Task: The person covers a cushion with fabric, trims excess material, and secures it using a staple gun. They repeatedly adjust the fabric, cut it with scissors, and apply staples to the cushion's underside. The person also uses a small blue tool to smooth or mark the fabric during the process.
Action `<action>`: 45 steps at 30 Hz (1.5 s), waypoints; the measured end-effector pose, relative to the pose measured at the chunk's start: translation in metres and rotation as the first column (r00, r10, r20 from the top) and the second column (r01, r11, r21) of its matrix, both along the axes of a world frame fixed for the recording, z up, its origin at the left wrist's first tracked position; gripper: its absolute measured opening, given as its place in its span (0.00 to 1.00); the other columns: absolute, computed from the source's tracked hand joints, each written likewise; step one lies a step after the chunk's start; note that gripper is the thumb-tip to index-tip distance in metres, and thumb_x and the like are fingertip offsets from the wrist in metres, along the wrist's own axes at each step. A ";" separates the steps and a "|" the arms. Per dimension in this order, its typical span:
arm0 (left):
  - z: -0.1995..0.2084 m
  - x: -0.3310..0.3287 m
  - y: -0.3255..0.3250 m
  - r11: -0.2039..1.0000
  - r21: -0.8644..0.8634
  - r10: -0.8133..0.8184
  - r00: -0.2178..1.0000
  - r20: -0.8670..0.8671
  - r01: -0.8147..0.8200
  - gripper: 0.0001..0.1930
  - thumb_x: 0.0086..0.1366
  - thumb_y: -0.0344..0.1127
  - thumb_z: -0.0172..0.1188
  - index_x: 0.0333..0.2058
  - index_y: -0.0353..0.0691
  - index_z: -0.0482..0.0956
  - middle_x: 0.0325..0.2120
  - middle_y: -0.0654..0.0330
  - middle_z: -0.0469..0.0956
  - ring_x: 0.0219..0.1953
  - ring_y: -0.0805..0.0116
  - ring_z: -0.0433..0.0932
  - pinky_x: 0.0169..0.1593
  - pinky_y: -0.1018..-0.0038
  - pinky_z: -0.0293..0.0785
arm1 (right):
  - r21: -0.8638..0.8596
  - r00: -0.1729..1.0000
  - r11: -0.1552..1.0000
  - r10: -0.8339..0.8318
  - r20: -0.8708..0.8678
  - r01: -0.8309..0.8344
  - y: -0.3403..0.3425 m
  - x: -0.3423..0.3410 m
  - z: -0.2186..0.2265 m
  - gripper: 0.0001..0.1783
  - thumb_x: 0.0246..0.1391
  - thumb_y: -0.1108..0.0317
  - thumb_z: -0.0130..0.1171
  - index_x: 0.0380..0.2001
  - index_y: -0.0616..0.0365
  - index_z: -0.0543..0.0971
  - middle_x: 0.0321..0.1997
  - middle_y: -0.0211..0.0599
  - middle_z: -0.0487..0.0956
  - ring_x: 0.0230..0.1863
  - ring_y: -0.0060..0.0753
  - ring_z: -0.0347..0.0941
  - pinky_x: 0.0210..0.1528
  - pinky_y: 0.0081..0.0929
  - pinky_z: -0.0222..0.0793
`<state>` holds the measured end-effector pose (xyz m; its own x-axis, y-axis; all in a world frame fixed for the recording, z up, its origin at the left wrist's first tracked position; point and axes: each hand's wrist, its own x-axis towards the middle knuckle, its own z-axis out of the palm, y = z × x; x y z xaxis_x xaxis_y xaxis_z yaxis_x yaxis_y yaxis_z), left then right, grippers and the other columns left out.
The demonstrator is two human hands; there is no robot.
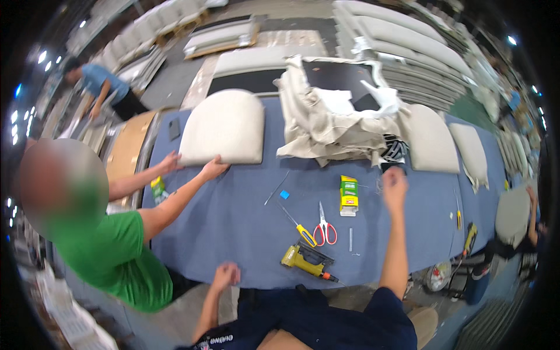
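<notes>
My right hand (395, 179) reaches over the right part of the blue-covered table (262, 233). Its fingers are bent together beside a small dark object (391, 167) and a black-and-white patterned cloth (395, 149); what they hold, if anything, is hidden. At the near table edge is my left hand (226, 274), too blurred to read its fingers. Between my hands lie a yellow staple gun (306, 261), red-handled scissors (324, 228) and a yellow-handled screwdriver (304, 233). A green and yellow box (349, 196) stands left of my right hand.
On the left, a co-worker in a green shirt (116, 245) holds a beige padded panel (224, 128). Beige fabric (321, 125) is heaped at the far middle, beside another padded panel (433, 140). A second staple gun (469, 239) lies at the right edge.
</notes>
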<state>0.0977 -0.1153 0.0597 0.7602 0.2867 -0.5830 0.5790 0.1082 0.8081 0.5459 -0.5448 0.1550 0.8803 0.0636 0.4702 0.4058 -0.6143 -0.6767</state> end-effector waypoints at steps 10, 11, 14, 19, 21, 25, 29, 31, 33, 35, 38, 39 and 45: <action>0.145 0.508 0.024 0.994 0.112 -0.061 0.853 0.519 0.003 0.16 0.75 0.41 0.51 0.56 0.40 0.73 0.51 0.57 0.77 0.50 0.66 0.78 0.49 0.66 0.77 | -0.159 0.973 0.967 -0.213 -0.087 0.198 -0.006 0.353 0.049 0.35 0.64 0.41 0.55 0.59 0.63 0.77 0.61 0.57 0.78 0.63 0.55 0.73 0.65 0.39 0.67; 0.149 0.540 0.026 0.995 0.080 0.017 0.888 0.459 -0.060 0.19 0.75 0.45 0.51 0.57 0.41 0.72 0.52 0.56 0.77 0.50 0.65 0.77 0.50 0.62 0.77 | -0.152 0.966 0.976 -0.185 -0.182 0.158 0.019 0.372 0.031 0.38 0.64 0.39 0.55 0.58 0.66 0.76 0.60 0.56 0.78 0.61 0.49 0.74 0.66 0.39 0.65; 0.132 0.638 -0.024 0.931 -0.282 -0.130 0.934 0.333 0.230 0.26 0.75 0.56 0.48 0.57 0.42 0.71 0.52 0.54 0.76 0.51 0.62 0.76 0.51 0.54 0.76 | -0.458 0.900 0.877 -0.309 -0.306 0.145 -0.069 0.386 0.034 0.39 0.63 0.37 0.56 0.56 0.67 0.78 0.57 0.52 0.80 0.57 0.41 0.75 0.65 0.38 0.65; 0.102 0.667 0.030 0.983 -0.173 0.098 0.978 0.186 -0.065 0.34 0.71 0.63 0.53 0.55 0.32 0.75 0.46 0.52 0.82 0.44 0.60 0.83 0.46 0.59 0.80 | 0.170 0.603 0.980 0.198 -0.773 -0.105 0.008 0.348 0.010 0.56 0.51 0.22 0.58 0.61 0.68 0.76 0.59 0.45 0.80 0.57 0.40 0.76 0.60 0.36 0.70; 0.096 0.684 0.030 0.988 -0.097 0.142 0.950 0.277 -0.120 0.38 0.69 0.62 0.56 0.58 0.27 0.71 0.49 0.46 0.80 0.45 0.55 0.84 0.46 0.58 0.81 | 0.327 0.586 0.945 0.251 -0.770 0.025 0.015 0.352 0.016 0.53 0.54 0.24 0.58 0.61 0.67 0.76 0.57 0.43 0.81 0.53 0.38 0.78 0.55 0.35 0.73; 0.098 0.653 0.036 0.965 0.233 0.016 0.915 0.403 -0.119 0.38 0.68 0.62 0.59 0.57 0.27 0.73 0.50 0.43 0.79 0.47 0.55 0.81 0.49 0.60 0.78 | 0.009 0.806 0.995 0.084 -0.586 -0.098 -0.028 0.355 0.044 0.30 0.68 0.51 0.51 0.61 0.66 0.76 0.51 0.44 0.81 0.48 0.39 0.78 0.52 0.36 0.74; 0.087 0.467 0.037 0.964 0.238 -0.052 0.786 0.616 -0.123 0.29 0.75 0.52 0.55 0.62 0.33 0.70 0.52 0.56 0.76 0.54 0.69 0.71 0.61 0.69 0.68 | -0.078 0.979 0.992 -0.111 -0.173 0.098 -0.033 0.196 -0.008 0.39 0.69 0.56 0.54 0.72 0.71 0.56 0.74 0.57 0.61 0.70 0.48 0.64 0.72 0.38 0.59; 0.097 0.354 0.050 0.949 0.273 -0.057 0.771 0.634 -0.155 0.27 0.75 0.42 0.56 0.67 0.36 0.63 0.53 0.60 0.73 0.55 0.71 0.70 0.62 0.67 0.67 | 0.483 0.955 0.873 0.193 -0.224 -0.063 -0.006 0.121 -0.003 0.36 0.71 0.57 0.48 0.71 0.71 0.58 0.71 0.60 0.64 0.68 0.51 0.66 0.69 0.45 0.65; 0.103 0.253 0.042 0.882 0.323 0.039 0.736 0.676 -0.343 0.22 0.73 0.38 0.57 0.62 0.36 0.70 0.50 0.57 0.75 0.53 0.68 0.73 0.61 0.66 0.69 | 0.927 0.506 0.252 0.858 -0.082 -0.278 0.033 0.045 0.008 0.42 0.62 0.51 0.62 0.73 0.57 0.60 0.76 0.49 0.61 0.73 0.49 0.61 0.75 0.48 0.55; 0.100 0.159 0.053 0.904 0.306 0.070 0.811 0.581 -0.297 0.19 0.72 0.34 0.59 0.58 0.33 0.73 0.48 0.54 0.78 0.51 0.65 0.76 0.57 0.65 0.73 | 0.639 0.629 0.649 0.711 -0.315 -0.414 0.070 -0.029 -0.012 0.42 0.59 0.52 0.64 0.71 0.56 0.62 0.74 0.48 0.63 0.72 0.48 0.62 0.74 0.48 0.56; 0.092 0.028 0.084 0.919 0.249 0.193 0.899 0.393 -0.306 0.14 0.71 0.29 0.61 0.52 0.29 0.78 0.46 0.51 0.82 0.48 0.61 0.81 0.51 0.63 0.81 | 0.139 0.704 0.797 0.589 -0.398 -0.588 0.133 -0.097 -0.063 0.41 0.55 0.53 0.67 0.69 0.56 0.65 0.72 0.47 0.66 0.71 0.48 0.63 0.73 0.48 0.57; 0.093 -0.017 0.090 0.898 0.209 0.294 0.881 0.371 -0.387 0.13 0.70 0.27 0.61 0.51 0.28 0.79 0.45 0.49 0.83 0.47 0.60 0.83 0.49 0.63 0.83 | 0.029 0.686 0.745 0.628 -0.367 -0.666 0.159 -0.108 -0.084 0.41 0.54 0.54 0.68 0.68 0.55 0.66 0.71 0.46 0.67 0.71 0.47 0.64 0.73 0.48 0.57; 0.089 -0.101 0.132 0.721 0.110 0.557 0.666 0.497 -0.684 0.21 0.70 0.33 0.64 0.56 0.27 0.72 0.47 0.51 0.81 0.48 0.61 0.80 0.48 0.63 0.84 | -0.374 0.675 0.666 0.727 0.128 -0.646 0.241 -0.139 -0.111 0.40 0.46 0.56 0.75 0.62 0.54 0.72 0.66 0.43 0.72 0.68 0.46 0.67 0.72 0.47 0.60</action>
<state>-0.0029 0.0168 0.1485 0.4831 0.8707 -0.0926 0.0713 0.0663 0.9953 0.4072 -0.3041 0.0441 0.3850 0.7618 0.5209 0.9124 -0.2289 -0.3394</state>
